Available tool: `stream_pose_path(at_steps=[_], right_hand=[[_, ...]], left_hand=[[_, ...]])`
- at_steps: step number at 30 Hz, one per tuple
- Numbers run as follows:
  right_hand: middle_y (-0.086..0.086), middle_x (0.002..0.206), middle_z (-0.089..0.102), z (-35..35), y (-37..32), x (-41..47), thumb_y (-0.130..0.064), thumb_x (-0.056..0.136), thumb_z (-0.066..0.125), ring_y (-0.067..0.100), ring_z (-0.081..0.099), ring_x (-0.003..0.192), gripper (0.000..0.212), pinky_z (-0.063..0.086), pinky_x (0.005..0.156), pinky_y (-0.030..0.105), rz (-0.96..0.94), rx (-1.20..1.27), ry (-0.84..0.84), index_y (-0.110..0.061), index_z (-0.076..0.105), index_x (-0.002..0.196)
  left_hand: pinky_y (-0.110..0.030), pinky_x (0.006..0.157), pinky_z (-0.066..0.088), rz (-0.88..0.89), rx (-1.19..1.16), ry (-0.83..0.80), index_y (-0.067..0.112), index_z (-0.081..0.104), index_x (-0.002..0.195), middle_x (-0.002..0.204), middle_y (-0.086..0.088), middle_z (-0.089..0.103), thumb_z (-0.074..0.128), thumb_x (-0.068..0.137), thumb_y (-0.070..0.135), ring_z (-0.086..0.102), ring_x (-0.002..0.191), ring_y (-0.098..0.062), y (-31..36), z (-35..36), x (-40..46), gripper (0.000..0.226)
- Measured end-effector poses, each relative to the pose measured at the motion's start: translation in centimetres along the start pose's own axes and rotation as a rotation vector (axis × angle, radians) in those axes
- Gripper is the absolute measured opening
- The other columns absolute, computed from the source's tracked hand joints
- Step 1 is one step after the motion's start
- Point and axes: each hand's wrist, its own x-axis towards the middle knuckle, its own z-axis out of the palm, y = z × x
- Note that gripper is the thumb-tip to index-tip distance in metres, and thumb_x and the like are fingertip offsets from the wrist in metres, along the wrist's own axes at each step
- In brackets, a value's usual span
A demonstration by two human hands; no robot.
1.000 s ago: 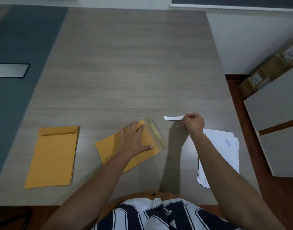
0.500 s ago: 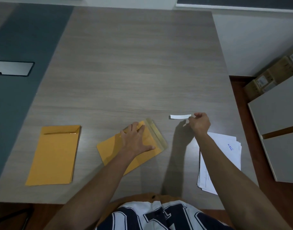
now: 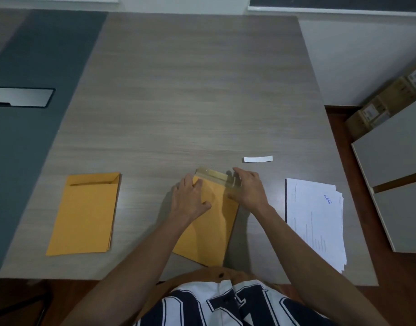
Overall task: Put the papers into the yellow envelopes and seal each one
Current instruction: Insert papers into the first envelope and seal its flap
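Observation:
A yellow envelope (image 3: 214, 231) lies in front of me near the table's front edge, its adhesive flap (image 3: 213, 175) open and pointing away. My left hand (image 3: 190, 201) rests flat on the envelope's upper left part and holds it down. My right hand (image 3: 248, 190) is at the flap's right end, fingers over it and thumb below, pinching it. A white peel-off strip (image 3: 258, 159) lies loose on the table just beyond my right hand. A stack of white papers (image 3: 317, 220) sits to the right. More yellow envelopes (image 3: 84, 215) are stacked on the left.
The grey wooden table (image 3: 178, 102) stretches far ahead. A grey cabinet (image 3: 395, 184) stands to the right of the table, with cardboard boxes (image 3: 386, 104) behind it. A dark panel with a metal plate (image 3: 21, 97) lies to the left.
My right hand let go of the white strip, which now lies on the table, and moved left to the flap. The envelope has turned from slanted to nearly upright in front of me.

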Motion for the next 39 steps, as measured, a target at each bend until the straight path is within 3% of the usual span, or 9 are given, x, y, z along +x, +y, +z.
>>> stream_pose_path(at_steps=[5,8,13,17,21,23,32,37,39], right_hand=[[0.006,0.126,0.055,0.5,-0.7,-0.5,-0.020,0.071,0.081,0.025,0.042,0.120,0.074,0.042,0.101,0.037,-0.041,-0.056,0.035,-0.017,0.049,0.138],[0.006,0.123,0.054,1.0,-1.4,-1.4,-0.017,0.079,0.075,0.023,0.043,0.117,0.063,0.046,0.097,0.036,-0.087,-0.088,0.066,-0.017,0.050,0.136],[0.006,0.119,0.053,2.6,-1.8,-3.4,-0.025,0.090,0.062,0.021,0.045,0.114,0.047,0.049,0.092,0.037,-0.125,-0.085,0.031,-0.014,0.051,0.134],[0.007,0.139,0.047,3.4,-2.3,-4.3,-0.033,0.095,0.054,0.025,0.044,0.120,0.050,0.047,0.098,0.037,-0.160,-0.186,0.040,-0.013,0.044,0.140],[0.005,0.156,0.035,4.9,-3.6,-4.8,-0.053,0.100,0.012,0.034,0.040,0.133,0.062,0.038,0.107,0.049,-0.152,-0.407,-0.055,-0.022,0.034,0.150],[0.004,0.155,0.036,5.6,-3.6,-5.1,-0.053,0.100,-0.003,0.037,0.036,0.139,0.069,0.036,0.107,0.054,-0.133,-0.458,-0.084,-0.025,0.036,0.149],[-0.004,0.144,0.052,4.4,0.3,-6.2,-0.037,0.106,0.011,0.034,0.041,0.138,0.052,0.028,0.106,0.058,-0.095,-0.612,-0.086,-0.029,0.047,0.143],[-0.005,0.138,0.057,2.4,1.9,-8.0,-0.037,0.104,0.008,0.035,0.044,0.136,0.058,0.037,0.105,0.060,-0.053,-0.663,-0.057,-0.027,0.052,0.140],[-0.005,0.136,0.059,2.3,1.4,-7.9,-0.038,0.102,0.016,0.035,0.045,0.135,0.054,0.039,0.104,0.060,-0.028,-0.662,-0.067,-0.025,0.054,0.138]], left_hand=[[-0.038,0.096,0.042,-0.016,-0.113,0.061,0.015,0.031,0.144,0.130,-0.007,0.042,0.074,0.073,0.050,0.044,0.121,-0.026,-0.2,-0.2,-0.4,0.089],[-0.038,0.101,0.041,0.070,-0.073,0.122,0.016,0.028,0.146,0.143,-0.008,0.035,0.078,0.072,0.046,0.038,0.131,-0.027,-0.2,-0.3,-0.6,0.094],[-0.036,0.105,0.036,0.208,0.044,0.079,0.018,0.036,0.142,0.148,-0.002,0.037,0.065,0.083,0.037,0.032,0.137,-0.022,-0.5,-0.5,-0.6,0.069],[-0.039,0.111,0.030,0.207,0.013,-0.012,0.016,0.036,0.146,0.157,0.001,0.030,0.054,0.089,0.024,0.024,0.145,-0.019,-1.6,0.2,-0.7,0.061],[-0.039,0.115,0.024,0.271,0.089,-0.043,0.018,0.021,0.154,0.164,0.002,0.014,0.044,0.097,0.032,0.013,0.150,-0.019,-2.7,0.3,-0.7,0.063],[-0.039,0.116,0.023,0.283,0.189,-0.058,0.018,0.009,0.157,0.165,0.002,0.002,0.034,0.100,0.039,0.007,0.151,-0.021,-3.1,0.5,-0.9,0.065],[-0.045,0.114,0.021,0.281,0.361,-0.052,0.010,-0.006,0.156,0.164,-0.006,-0.008,0.021,0.100,0.047,0.002,0.151,-0.026,-3.0,0.9,-1.8,0.072],[-0.046,0.115,0.020,0.276,0.370,-0.097,0.010,-0.006,0.156,0.165,-0.006,-0.007,0.020,0.100,0.047,0.003,0.150,-0.027,-2.9,0.9,-1.7,0.072],[-0.047,0.116,0.017,0.250,0.338,-0.125,0.011,-0.003,0.156,0.165,-0.004,-0.005,0.021,0.101,0.047,0.002,0.151,-0.027,-2.5,0.7,-1.7,0.070]])
